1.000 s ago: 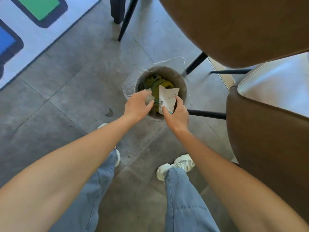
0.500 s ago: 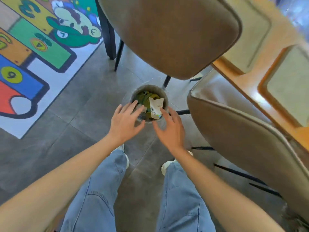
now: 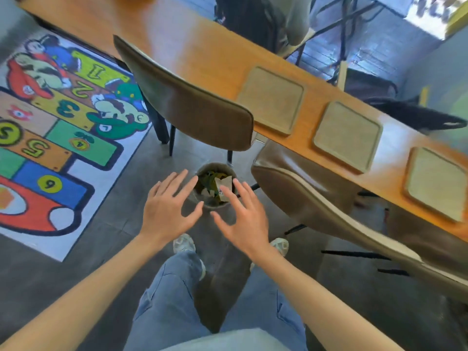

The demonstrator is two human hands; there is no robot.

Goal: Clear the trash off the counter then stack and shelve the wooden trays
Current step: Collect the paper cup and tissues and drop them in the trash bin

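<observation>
Three square, rimmed wooden trays [image 3: 348, 136] on the glossy counter [image 3: 202, 54], two o'clock. Padded brown chairs [image 3: 192, 107] stand between. Left hand [image 3: 168, 210] and right hand [image 3: 244, 219] splayed, released, above the round bin [image 3: 215, 184] of crumpled paper.

The only readable marks are the numbers on the play mat [image 3: 58, 138] on the floor, a hopscotch run of coloured panels. It shows 1 on a yellow-green panel, 2 on brown, 3 on yellow, 4 on green, 5 on orange and 6 on blue (all seen upside down from here). Nothing else carries legible writing.
</observation>
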